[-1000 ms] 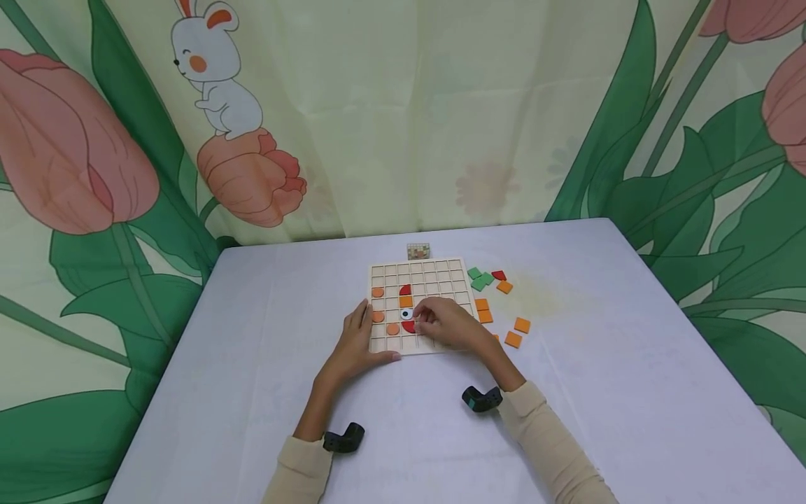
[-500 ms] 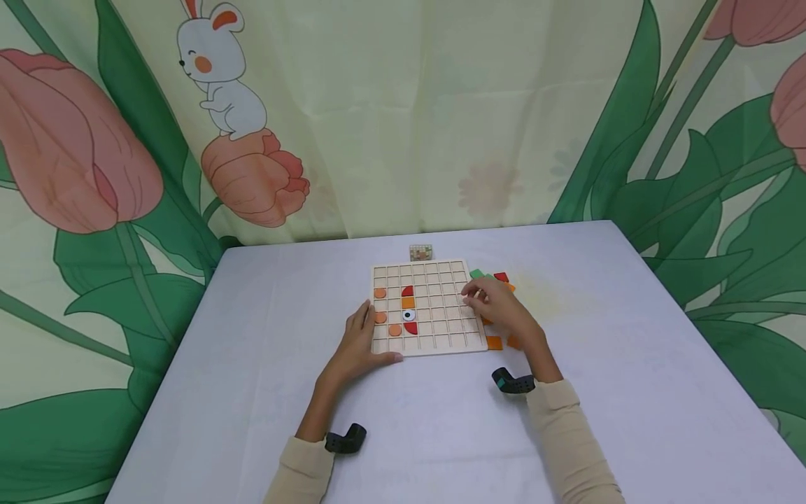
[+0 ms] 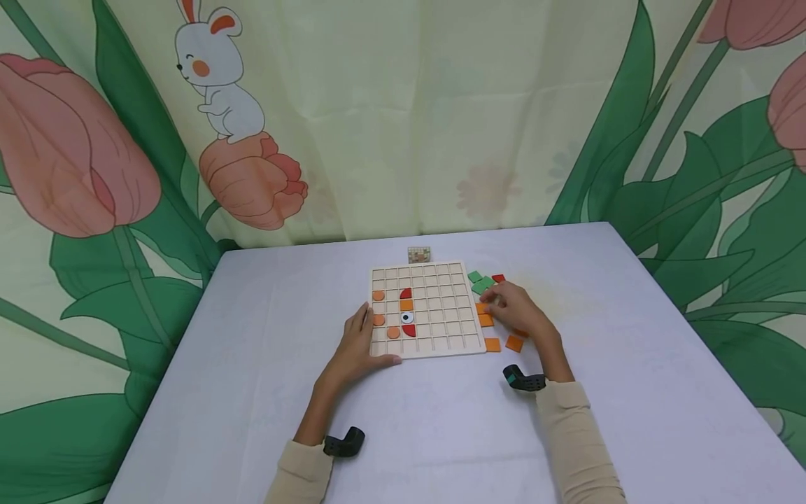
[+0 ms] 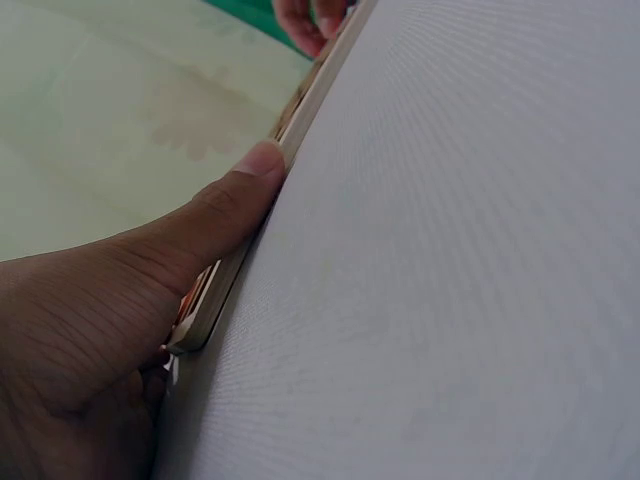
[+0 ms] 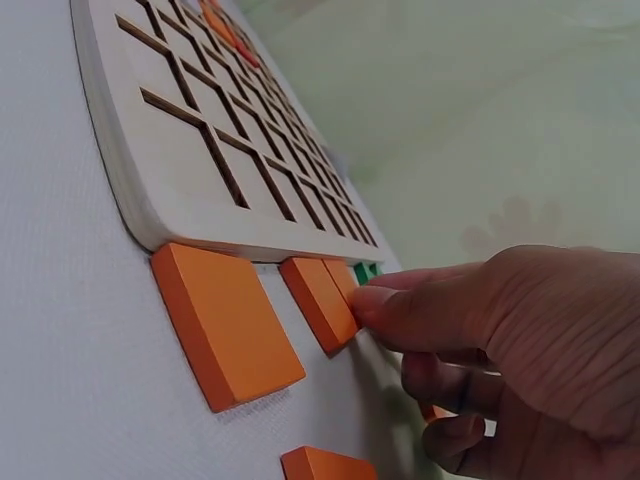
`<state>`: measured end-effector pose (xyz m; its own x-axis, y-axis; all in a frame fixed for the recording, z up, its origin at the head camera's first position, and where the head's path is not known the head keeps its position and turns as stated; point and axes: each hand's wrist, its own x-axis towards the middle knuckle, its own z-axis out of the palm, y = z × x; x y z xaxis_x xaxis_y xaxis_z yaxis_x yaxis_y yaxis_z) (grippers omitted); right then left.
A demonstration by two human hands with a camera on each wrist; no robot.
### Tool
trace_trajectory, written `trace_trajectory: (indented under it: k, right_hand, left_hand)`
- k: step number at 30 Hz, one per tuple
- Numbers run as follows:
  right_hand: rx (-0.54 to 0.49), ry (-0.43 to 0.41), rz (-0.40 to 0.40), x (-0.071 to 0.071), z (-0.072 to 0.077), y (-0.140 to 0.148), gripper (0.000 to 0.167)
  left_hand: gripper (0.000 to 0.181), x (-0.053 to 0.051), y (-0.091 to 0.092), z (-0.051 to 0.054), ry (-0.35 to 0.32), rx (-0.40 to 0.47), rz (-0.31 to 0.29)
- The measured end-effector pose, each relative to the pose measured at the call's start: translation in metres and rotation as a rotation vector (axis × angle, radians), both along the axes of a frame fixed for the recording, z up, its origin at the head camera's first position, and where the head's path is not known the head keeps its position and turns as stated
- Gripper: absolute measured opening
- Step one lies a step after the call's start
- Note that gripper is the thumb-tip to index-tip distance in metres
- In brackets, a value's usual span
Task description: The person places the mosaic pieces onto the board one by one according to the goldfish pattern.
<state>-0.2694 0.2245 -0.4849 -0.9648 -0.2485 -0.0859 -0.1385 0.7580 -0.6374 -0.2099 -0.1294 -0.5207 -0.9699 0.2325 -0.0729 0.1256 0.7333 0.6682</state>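
A wooden grid board lies on the white-covered table. My left hand holds its near-left corner, fingers along the left edge and thumb on the near edge. On the grid are orange discs, red pieces, an orange square and an eye piece. Right of the board, my right hand has thumb and forefinger together at the far orange tile of a touching pair, seemingly pinching it; the other fingers are curled.
Green tiles and a red piece lie beyond my right hand. More orange tiles lie nearer me, one close to the board's corner. A small patterned card stands behind the board. A printed curtain hangs behind the table.
My right hand has moved right, from over the eye piece and red piece, across the board to the orange tiles beside it. The left hand keeps its place at the board's corner.
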Motion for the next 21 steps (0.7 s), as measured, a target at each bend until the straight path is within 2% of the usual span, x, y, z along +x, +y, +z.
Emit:
trace_trajectory:
  k: [10,21]
  right_hand:
    - [0.001,-0.001,0.006,-0.0021,-0.0022,-0.0007,0.022]
    - [0.039,0.024,-0.027,-0.0010,-0.0045,-0.0040,0.029]
  left_hand:
    - [0.128,-0.0002,-0.0026,0.0013,-0.003,0.021,-0.007]
    - [0.128,-0.0003,-0.0013,0.0011,-0.011,0.015,-0.001]
